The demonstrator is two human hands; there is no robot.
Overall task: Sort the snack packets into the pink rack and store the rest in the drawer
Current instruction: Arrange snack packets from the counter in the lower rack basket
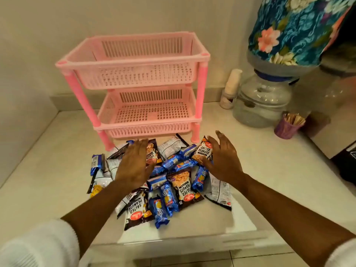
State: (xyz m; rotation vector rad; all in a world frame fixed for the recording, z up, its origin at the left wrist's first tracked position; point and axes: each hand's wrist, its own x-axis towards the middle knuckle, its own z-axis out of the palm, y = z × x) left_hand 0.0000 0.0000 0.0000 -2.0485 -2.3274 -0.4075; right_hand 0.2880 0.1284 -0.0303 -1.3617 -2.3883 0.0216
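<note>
A pink two-tier rack (134,60) stands at the back of the white counter, both tiers with nothing in them. In front of it lies a pile of snack packets: black salted peanut packets (184,189) and blue biscuit packets (166,195). My left hand (133,164) hovers flat over the pile's left side, fingers apart, holding nothing. My right hand (221,158) grips one salted peanuts packet (204,151) at the pile's right edge, tilted up. No drawer shows.
A clear water dispenser (262,101) with a floral cover (292,29) stands at the right. A white bottle (232,87) is beside it. A purple cup of sticks (287,126) sits near the right edge. The counter's front edge (173,245) is close.
</note>
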